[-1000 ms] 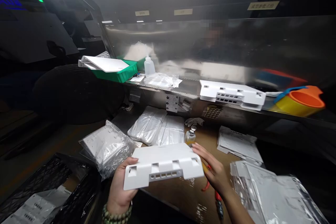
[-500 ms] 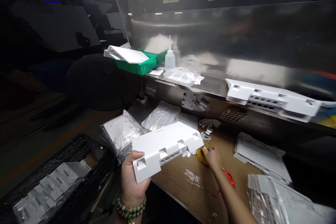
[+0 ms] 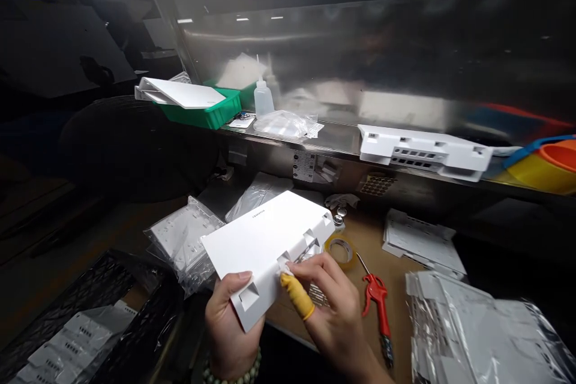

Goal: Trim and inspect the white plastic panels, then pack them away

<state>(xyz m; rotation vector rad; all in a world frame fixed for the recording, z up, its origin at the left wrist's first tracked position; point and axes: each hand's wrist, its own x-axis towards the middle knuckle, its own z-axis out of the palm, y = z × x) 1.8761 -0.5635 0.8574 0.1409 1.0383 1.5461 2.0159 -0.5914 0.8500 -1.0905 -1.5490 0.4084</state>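
My left hand (image 3: 231,324) grips the near corner of a white plastic housing (image 3: 261,246), tilted with its slotted edge toward me. My right hand (image 3: 330,309), a yellow finger cot on the thumb, pinches at the housing's slotted edge with its fingertips; whether something small sits between them I cannot tell. A roll of yellow tape (image 3: 341,250) lies on the cardboard-covered bench just beyond the right hand. A red-handled air blow gun (image 3: 377,300) lies to its right.
A steel shelf (image 3: 333,141) carries a green tray (image 3: 204,113) with a white cover, a squeeze bottle (image 3: 262,99), a plastic bag and another white housing (image 3: 423,152). Bagged parts (image 3: 182,240) lie left, more right (image 3: 477,330). A black crate (image 3: 67,324) sits low left.
My right hand left the tape roll and came back to the housing's slotted edge. My left hand tilted the housing more steeply, its top face now toward the camera.
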